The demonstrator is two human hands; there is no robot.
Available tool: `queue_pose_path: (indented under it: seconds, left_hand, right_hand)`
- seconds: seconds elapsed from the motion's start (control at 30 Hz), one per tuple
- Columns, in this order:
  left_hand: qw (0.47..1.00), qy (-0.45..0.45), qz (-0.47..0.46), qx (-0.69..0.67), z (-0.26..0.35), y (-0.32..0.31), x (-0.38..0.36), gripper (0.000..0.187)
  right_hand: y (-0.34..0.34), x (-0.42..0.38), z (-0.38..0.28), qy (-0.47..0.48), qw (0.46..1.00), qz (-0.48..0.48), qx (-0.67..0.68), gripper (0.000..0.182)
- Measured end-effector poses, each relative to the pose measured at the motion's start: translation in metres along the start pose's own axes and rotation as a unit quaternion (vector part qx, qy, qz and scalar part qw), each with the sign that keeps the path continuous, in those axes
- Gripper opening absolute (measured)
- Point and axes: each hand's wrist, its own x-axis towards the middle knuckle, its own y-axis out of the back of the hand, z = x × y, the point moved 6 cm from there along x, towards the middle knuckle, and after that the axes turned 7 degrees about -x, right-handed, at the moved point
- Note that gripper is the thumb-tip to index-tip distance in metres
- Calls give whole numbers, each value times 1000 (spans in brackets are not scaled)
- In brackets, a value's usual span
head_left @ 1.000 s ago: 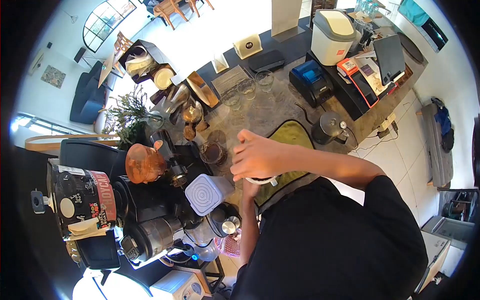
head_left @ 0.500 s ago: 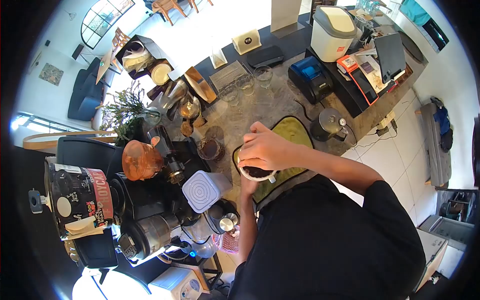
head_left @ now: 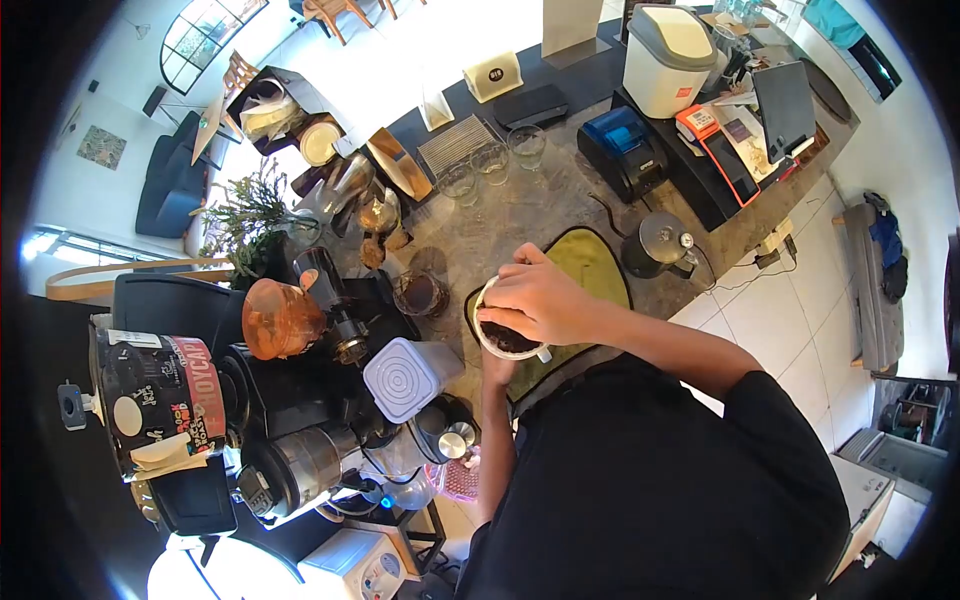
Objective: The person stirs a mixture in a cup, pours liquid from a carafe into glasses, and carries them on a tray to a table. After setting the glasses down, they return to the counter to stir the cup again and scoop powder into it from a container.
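The left hand (head_left: 497,368) cups the white cup of coffee grounds (head_left: 508,340) from below; the right hand (head_left: 535,300) has dropped onto its rim — fingers curled — above the green cloth (head_left: 590,265), the kettle (head_left: 660,243) at two o'clock.

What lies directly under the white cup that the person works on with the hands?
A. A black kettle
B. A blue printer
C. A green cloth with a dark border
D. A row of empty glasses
C. The white cup, with the right hand over its rim, sits above the green cloth spread on the counter; the kettle stands apart beside it.
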Motion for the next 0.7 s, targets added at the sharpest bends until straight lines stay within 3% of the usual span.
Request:
queue_pose_path:
  seconds: [0.17, 0.4, 0.7]
  left_hand:
    - [999, -3, 21, -49, 5, -4, -2, 73]
    - [999, -34, 34, -16, 4, -2, -2, 71]
    - [998, -20, 58, -26, -1, -1, -4, 71]
  right_hand:
    - [13, 0, 3, -20, 999, 15, 20, 23]
    - [10, -9, -4, -15, 1000, -11, 1, 16]
    - [21, -11, -11, -27, 997, 51, 53, 22]
